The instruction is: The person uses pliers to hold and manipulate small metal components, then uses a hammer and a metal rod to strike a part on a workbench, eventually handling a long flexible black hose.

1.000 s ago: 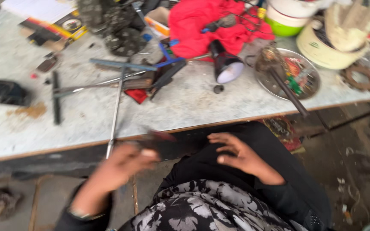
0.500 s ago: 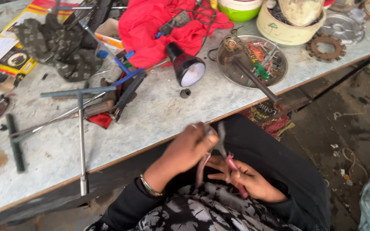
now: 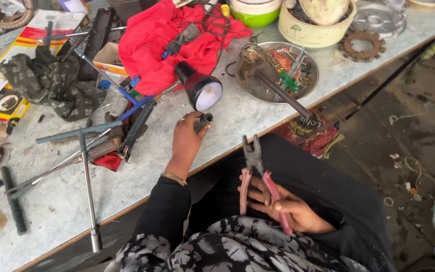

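My left hand (image 3: 187,138) reaches onto the grey workbench (image 3: 227,126) and its fingers close around a small dark metal socket piece (image 3: 205,120), just below a black lamp head (image 3: 200,90) with a white face. My right hand (image 3: 285,206) rests on my lap and holds pliers (image 3: 255,171) with worn pink handles, the jaws pointing up toward the bench edge.
A red cloth (image 3: 172,43) lies behind the lamp. A metal bowl (image 3: 280,73) of small parts has a long rod across it. A T-handle wrench (image 3: 84,166), a dark rag (image 3: 51,85), a rusty sprocket (image 3: 362,45) and tubs sit around. The dirt floor (image 3: 404,136) is at right.
My left hand left the pliers at my lap and reached up to the bench, closing on the small socket. My right hand keeps the pliers.
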